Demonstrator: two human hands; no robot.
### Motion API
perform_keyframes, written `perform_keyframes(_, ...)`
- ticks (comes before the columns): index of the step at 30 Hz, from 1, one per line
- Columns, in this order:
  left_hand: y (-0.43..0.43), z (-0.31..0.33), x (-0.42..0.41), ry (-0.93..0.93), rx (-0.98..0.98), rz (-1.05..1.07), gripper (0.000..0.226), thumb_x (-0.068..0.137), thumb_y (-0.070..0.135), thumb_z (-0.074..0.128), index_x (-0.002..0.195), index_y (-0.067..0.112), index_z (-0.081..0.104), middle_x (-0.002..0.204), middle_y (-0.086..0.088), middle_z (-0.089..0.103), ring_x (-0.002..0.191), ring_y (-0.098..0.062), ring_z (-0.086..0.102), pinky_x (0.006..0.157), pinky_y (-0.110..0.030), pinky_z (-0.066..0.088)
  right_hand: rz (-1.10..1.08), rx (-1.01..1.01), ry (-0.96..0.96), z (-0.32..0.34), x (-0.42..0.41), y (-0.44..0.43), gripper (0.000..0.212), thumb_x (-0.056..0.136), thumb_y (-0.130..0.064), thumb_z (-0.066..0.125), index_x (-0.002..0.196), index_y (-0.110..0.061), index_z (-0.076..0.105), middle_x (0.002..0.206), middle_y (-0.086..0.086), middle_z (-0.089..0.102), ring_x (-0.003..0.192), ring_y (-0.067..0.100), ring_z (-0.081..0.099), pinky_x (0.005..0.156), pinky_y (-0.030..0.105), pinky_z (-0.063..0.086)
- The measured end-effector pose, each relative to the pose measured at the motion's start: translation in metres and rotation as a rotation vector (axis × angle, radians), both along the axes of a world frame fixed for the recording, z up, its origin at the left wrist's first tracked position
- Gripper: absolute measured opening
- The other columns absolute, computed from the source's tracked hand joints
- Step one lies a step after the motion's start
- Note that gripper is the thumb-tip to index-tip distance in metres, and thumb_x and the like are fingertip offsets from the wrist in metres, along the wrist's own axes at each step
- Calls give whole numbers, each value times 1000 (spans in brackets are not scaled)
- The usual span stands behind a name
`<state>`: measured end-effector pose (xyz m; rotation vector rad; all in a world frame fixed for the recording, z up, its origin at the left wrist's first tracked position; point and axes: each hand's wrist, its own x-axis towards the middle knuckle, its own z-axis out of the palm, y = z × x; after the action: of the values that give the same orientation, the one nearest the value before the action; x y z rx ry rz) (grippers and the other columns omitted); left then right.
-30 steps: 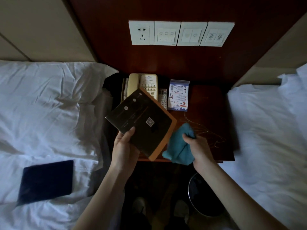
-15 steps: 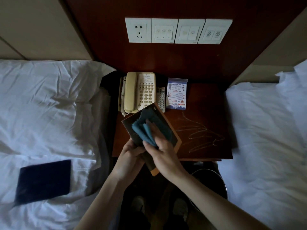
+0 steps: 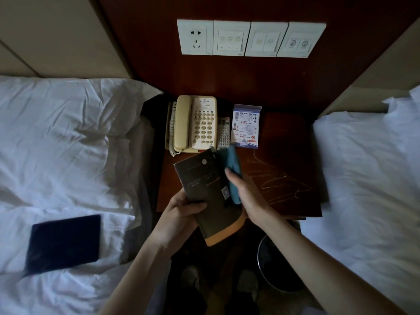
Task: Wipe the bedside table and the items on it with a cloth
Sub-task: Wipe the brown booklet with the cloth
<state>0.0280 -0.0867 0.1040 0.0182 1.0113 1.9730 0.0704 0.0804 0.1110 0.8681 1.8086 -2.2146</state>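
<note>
My left hand point(image 3: 181, 210) grips a dark booklet with an orange edge point(image 3: 204, 185) by its near left side, holding it above the front of the dark wooden bedside table point(image 3: 286, 137). My right hand point(image 3: 247, 196) presses a folded teal cloth point(image 3: 233, 171) against the booklet's right edge. On the table behind stand a cream telephone point(image 3: 193, 126), a remote control point(image 3: 223, 133) beside it and a small blue-and-white card point(image 3: 246, 126). Streaky marks point(image 3: 277, 180) show on the table's right half.
White beds lie on both sides: left bed point(image 3: 68, 144) with a dark blue folder point(image 3: 63, 242) on it, right bed point(image 3: 368, 178). A round waste bin point(image 3: 277, 264) stands on the floor below the table. Wall switches and a socket point(image 3: 250, 38) are above.
The cloth slid from the middle of the booklet's cover to its right edge. The booklet turned more upright and its front cover now shows.
</note>
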Motion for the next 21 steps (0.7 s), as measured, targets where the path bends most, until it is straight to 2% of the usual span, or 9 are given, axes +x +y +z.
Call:
perform_keyframes(3, -1, 0, -1, 3, 13, 6, 44, 79, -4, 56, 121, 9, 58, 120, -19, 64, 114, -36, 60, 87, -43, 53, -30, -30, -45, -14, 11, 2, 9, 93, -35, 50, 93, -40, 58, 77, -30, 70, 74, -12, 65, 57, 6, 48)
perform_keyframes(7, 1, -4, -6, -14, 2, 79, 44, 82, -5, 53, 122, 10, 57, 122, -19, 63, 115, -36, 59, 88, -43, 53, -15, -84, -21, -13, 22, -19, 13, 94, -30, 49, 98, -32, 61, 84, -16, 74, 79, -2, 68, 60, 9, 49)
perform_keyframes(8, 1, -5, -9, -27, -9, 108, 43, 83, -6, 51, 123, 9, 56, 122, -20, 62, 115, -36, 59, 88, -44, 53, 11, -64, 3, -12, 25, -25, 15, 94, -29, 49, 104, -32, 60, 92, -13, 74, 84, -2, 67, 65, 9, 50)
perform_keyframes(10, -2, -5, -17, -72, -33, 177, 43, 83, -6, 48, 124, 8, 53, 118, -20, 63, 108, -34, 63, 80, -42, 56, 104, 13, 75, -10, 28, -36, 31, 94, -31, 49, 125, -30, 53, 122, -6, 62, 109, 1, 59, 88, 15, 47)
perform_keyframes(12, -7, -5, -26, -102, -61, 234, 41, 82, -6, 46, 120, 9, 53, 111, -16, 67, 99, -30, 68, 71, -41, 57, 210, 109, 135, -7, 31, -41, 52, 91, -35, 48, 141, -30, 38, 145, -9, 42, 132, 4, 38, 109, 25, 32)
perform_keyframes(14, -14, -5, -32, -112, -70, 272, 38, 82, -6, 45, 115, 10, 55, 107, -13, 69, 96, -28, 69, 69, -40, 57, 266, 169, 160, -11, 33, -41, 58, 90, -35, 47, 146, -31, 30, 151, -16, 30, 138, 0, 26, 113, 23, 23)
perform_keyframes(17, -25, -4, -36, -129, -74, 328, 37, 79, -7, 46, 110, 10, 57, 106, -15, 69, 95, -30, 69, 70, -41, 58, 229, 116, 134, -24, 42, -38, 52, 91, -23, 51, 142, -27, 40, 143, -16, 43, 129, -7, 39, 104, 10, 32)
perform_keyframes(20, -33, -4, -32, -138, -62, 343, 37, 79, -8, 45, 105, 11, 64, 108, -15, 69, 100, -30, 68, 76, -42, 58, 71, 69, -30, -42, 42, -32, 26, 89, -19, 57, 114, -18, 64, 116, -1, 67, 106, 4, 62, 97, 23, 47)
perform_keyframes(21, -36, -3, -30, -135, -52, 347, 38, 78, -8, 44, 100, 12, 68, 106, -14, 70, 99, -29, 68, 77, -42, 58, 5, 50, -93, -47, 39, -30, 18, 89, -18, 58, 104, -16, 67, 110, 5, 69, 96, 6, 66, 90, 21, 50)
